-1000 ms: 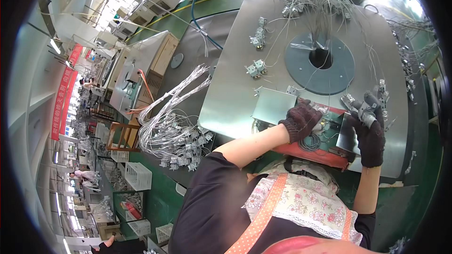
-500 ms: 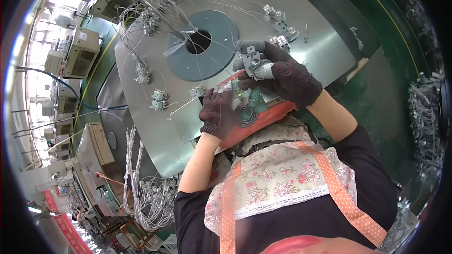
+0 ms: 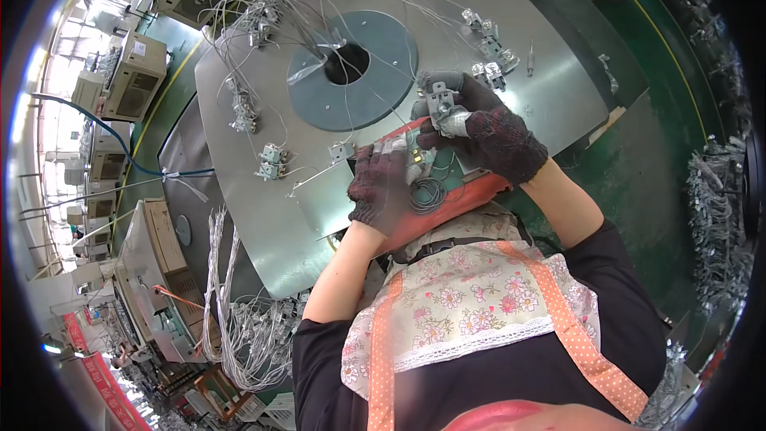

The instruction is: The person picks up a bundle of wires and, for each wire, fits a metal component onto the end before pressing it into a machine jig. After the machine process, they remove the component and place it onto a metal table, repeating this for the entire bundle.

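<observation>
My right hand (image 3: 495, 132), in a dark knit glove with pale wrapping on the fingers, is closed on a small metal bracketed part (image 3: 440, 102). It holds this part above a green work surface (image 3: 448, 166) at the table's near edge. My left hand (image 3: 380, 183), gloved alike, rests over the left end of that surface. Its fingers are bent and close together; what they may grip is hidden. Beside its fingertips lies a small piece with a yellow spot (image 3: 416, 157). A coil of thin grey wire (image 3: 428, 195) lies between the hands, with red-orange padding (image 3: 455, 203) below.
The metal table (image 3: 263, 251) bears a blue-grey disc (image 3: 311, 108) with a central hole. Around it lie metal parts (image 3: 273, 160) with thin wires, more parts (image 3: 488, 73) and a slim pen-like tool (image 3: 531, 58). Wire bundles (image 3: 217, 295) hang at left.
The whole view has shifted slightly, so the table things appear a little further right. My right hand still holds the metal part, and my left hand stays over the green surface.
</observation>
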`<action>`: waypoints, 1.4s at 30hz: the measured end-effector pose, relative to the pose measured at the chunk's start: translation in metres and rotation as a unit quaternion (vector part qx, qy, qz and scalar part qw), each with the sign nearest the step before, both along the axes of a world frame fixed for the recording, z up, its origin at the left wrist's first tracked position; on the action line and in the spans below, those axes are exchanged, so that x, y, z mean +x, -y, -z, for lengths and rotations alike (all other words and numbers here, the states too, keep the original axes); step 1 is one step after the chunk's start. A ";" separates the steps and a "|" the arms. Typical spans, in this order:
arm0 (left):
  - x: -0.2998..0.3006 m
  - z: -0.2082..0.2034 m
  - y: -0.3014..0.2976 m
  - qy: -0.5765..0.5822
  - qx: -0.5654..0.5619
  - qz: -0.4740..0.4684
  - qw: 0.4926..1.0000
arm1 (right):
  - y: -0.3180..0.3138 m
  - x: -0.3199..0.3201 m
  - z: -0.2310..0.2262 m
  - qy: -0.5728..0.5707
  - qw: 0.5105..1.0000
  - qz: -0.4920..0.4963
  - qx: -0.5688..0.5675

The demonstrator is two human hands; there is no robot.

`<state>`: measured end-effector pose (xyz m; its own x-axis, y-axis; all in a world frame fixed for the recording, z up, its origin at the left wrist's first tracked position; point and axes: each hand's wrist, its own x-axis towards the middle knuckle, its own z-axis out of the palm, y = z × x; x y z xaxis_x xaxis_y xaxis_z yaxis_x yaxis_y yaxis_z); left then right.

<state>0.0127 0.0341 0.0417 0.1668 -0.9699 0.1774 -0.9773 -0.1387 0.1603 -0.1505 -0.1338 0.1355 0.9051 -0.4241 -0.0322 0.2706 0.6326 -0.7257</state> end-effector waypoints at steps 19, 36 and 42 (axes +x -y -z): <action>0.027 -0.025 0.027 -0.294 -0.119 -0.064 0.946 | -0.005 -0.028 0.009 -0.089 0.983 0.142 0.071; 0.147 -0.016 -0.015 -0.025 0.131 -0.149 0.980 | -0.044 0.054 0.059 -0.172 0.463 -0.006 -0.869; 0.083 -0.035 -0.026 -0.071 -0.063 -0.122 0.988 | -0.047 0.048 0.079 -0.171 0.517 0.011 -0.839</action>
